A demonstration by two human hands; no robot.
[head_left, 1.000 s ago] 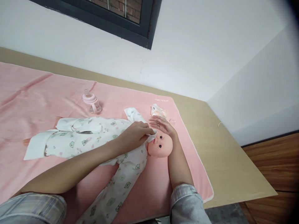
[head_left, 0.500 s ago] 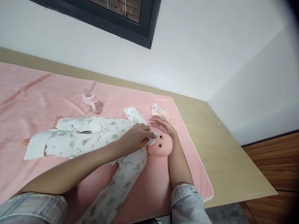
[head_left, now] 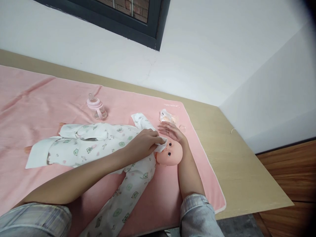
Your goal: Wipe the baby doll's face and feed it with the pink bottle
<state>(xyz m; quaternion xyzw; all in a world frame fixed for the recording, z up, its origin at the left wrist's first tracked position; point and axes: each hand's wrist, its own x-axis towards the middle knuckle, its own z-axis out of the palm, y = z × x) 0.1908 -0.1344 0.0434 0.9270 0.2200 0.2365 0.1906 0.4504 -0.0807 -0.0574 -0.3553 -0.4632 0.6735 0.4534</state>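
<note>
A baby doll (head_left: 174, 155) in white printed clothes (head_left: 125, 135) lies on its back, its head to the right. My left hand (head_left: 147, 142) pinches a white wipe (head_left: 161, 145) and presses it against the lower part of the doll's face, around the mouth. Beyond the doll's head, my right hand (head_left: 171, 131) rests on the pink blanket (head_left: 168, 197) with its fingers stretched out. My right forearm runs along the top of the doll's head. Just past my right fingers lies a small clear packet (head_left: 167, 116).
A pink baby bottle (head_left: 96, 107) with a handle stands upright behind the doll's legs. The blanket covers much of a wooden table (head_left: 237, 164), whose right edge ends beside brown wooden panels (head_left: 293, 164). A white wall (head_left: 192, 49) with a dark-framed window rises behind.
My left hand, with the wipe, has shifted very slightly at the doll's mouth. My right hand and the doll stay where they were.
</note>
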